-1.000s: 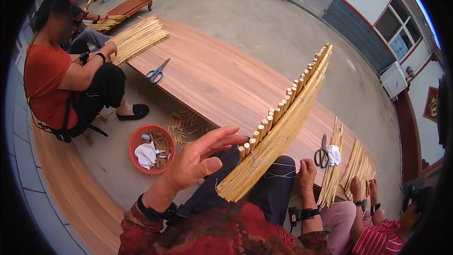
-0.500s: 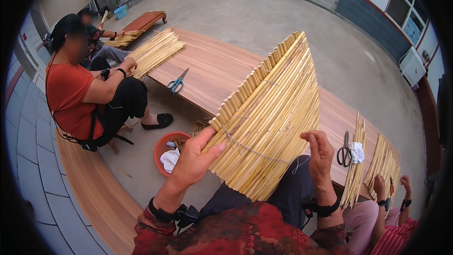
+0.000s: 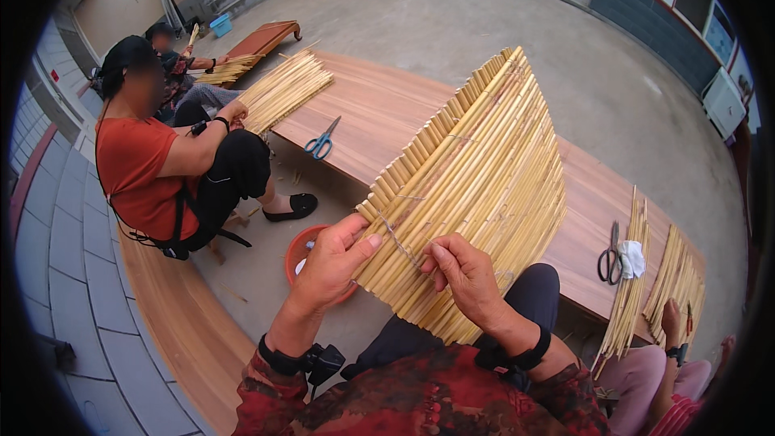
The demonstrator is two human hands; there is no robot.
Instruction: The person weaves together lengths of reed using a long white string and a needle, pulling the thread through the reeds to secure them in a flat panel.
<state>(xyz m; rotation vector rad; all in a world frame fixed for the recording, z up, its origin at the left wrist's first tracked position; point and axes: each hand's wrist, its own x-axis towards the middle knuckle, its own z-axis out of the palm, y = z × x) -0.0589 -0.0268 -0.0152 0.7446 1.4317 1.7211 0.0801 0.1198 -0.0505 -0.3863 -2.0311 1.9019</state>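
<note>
A mat of straight pale-yellow reeds (image 3: 476,186) tilts up over my lap, bound with thin grey cord (image 3: 389,226) and edged along its upper left with a row of short reed ends. My left hand (image 3: 331,262) is closed on the mat's left edge near its lower corner, thumb on top. My right hand (image 3: 460,278) lies over the lower middle of the mat, its fingers curled and pinched at the line of cord. Part of my lap is hidden under the mat.
A long wooden board (image 3: 363,137) holds blue scissors (image 3: 320,144), black scissors (image 3: 609,262), a white cloth (image 3: 632,261) and loose reeds (image 3: 626,315). An orange basin (image 3: 296,244) is below. Co-workers with reeds sit left (image 3: 153,186) and right (image 3: 674,412); another sits behind (image 3: 173,73).
The mat has turned from edge-on to face up. My left hand has closed on its edge, and my right hand has moved left from the mat's right side onto its face.
</note>
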